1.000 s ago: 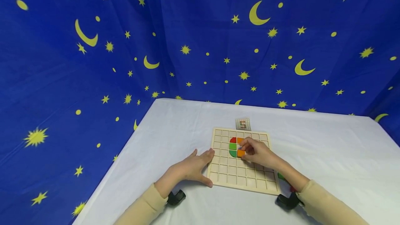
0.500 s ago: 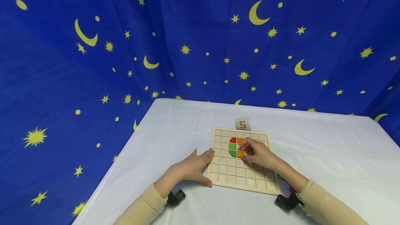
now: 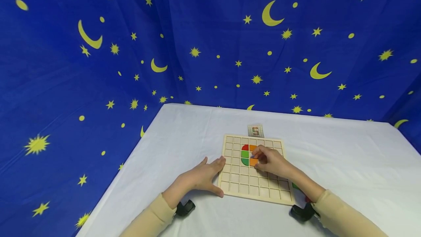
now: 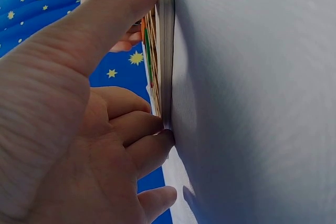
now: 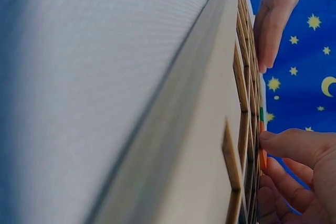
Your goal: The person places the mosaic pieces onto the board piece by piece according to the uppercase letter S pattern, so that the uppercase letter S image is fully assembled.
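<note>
pinched between the thumb and fingers of the right hand (image 3: 273,161), the orange tile (image 3: 253,162) lies, in the head view, over a square of the grid board (image 3: 235,178), just right of the lower green tile (image 3: 245,161). the left hand (image 3: 204,176) grips nothing there, its fingers extended against the board's left edge; that looks a good brace, best kept to light resistance rather than a shove. in the left wrist view, thumb and fingertips touch the board's side, and the tile edges show only as thin strips, so how deep they sit is hard to judge. in the right wrist view, thumb and finger lie at opposite sides of the orange tile, which appears slightly proud of the dividers; squaring it and pressing evenly at its middle should seat it better than leaning on one edge, which could tip it.
</note>
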`<state>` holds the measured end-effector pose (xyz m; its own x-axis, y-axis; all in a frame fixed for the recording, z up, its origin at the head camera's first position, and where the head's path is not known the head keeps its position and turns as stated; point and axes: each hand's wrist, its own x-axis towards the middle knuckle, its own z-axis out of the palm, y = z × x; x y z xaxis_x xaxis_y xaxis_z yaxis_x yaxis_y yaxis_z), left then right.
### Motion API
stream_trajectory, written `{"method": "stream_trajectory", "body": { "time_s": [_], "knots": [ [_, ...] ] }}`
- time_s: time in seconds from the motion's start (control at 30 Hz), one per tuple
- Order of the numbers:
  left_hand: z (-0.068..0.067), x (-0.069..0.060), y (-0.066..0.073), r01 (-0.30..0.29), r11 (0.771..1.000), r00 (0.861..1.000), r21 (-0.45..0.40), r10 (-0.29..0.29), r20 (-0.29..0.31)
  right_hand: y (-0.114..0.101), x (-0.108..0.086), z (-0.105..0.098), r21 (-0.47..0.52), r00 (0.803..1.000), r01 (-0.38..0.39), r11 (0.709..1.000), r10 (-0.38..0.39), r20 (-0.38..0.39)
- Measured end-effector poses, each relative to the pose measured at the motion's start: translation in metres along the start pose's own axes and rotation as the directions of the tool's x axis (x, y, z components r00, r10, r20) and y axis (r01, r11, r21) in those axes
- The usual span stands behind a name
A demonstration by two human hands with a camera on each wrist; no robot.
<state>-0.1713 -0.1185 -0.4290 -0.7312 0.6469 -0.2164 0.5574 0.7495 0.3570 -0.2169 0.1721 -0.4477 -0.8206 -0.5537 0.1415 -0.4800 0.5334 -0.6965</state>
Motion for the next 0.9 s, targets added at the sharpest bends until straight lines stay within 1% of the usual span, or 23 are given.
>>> {"method": "stream_trajectory", "body": {
  "time_s": [0.3, 0.4, 0.6, 0.7, 0.8, 0.9],
  "knots": [
    [-0.001, 0.0, 0.001, -0.002, 1.0, 1.0, -0.009, 0.002, 0.002, -0.001, -0.001, -0.001, 0.019, 1.0, -0.006, 1.0, 0.006, -0.001],
    [-0.002, 0.0, 0.001, 0.002, 1.0, 1.0, -0.006, -0.002, 0.003, 0.0, -0.001, -0.001, 0.023, 1.0, 0.021, 1.0, -0.021, -0.006],
    [-0.001, -0.001, 0.0, -0.001, 1.0, 1.0, -0.005, 0.001, 0.003, -0.005, -0.003, -0.006, 0.055, 0.999, 0.029, 0.998, -0.028, -0.019],
    [-0.001, 0.0, 0.001, -0.002, 1.0, 1.0, -0.007, 0.002, 0.005, -0.014, -0.003, -0.016, 0.073, 0.998, 0.05, 0.996, -0.047, -0.051],
    [-0.001, 0.0, 0.001, 0.003, 1.0, 1.0, -0.007, -0.003, 0.006, -0.023, -0.004, -0.029, 0.076, 0.992, 0.07, 0.995, -0.061, -0.108],
    [-0.001, 0.0, 0.001, 0.007, 1.0, 1.0, -0.011, -0.007, 0.008, -0.027, -0.007, -0.043, 0.079, 0.986, 0.071, 0.994, -0.058, -0.157]
  ]
}}
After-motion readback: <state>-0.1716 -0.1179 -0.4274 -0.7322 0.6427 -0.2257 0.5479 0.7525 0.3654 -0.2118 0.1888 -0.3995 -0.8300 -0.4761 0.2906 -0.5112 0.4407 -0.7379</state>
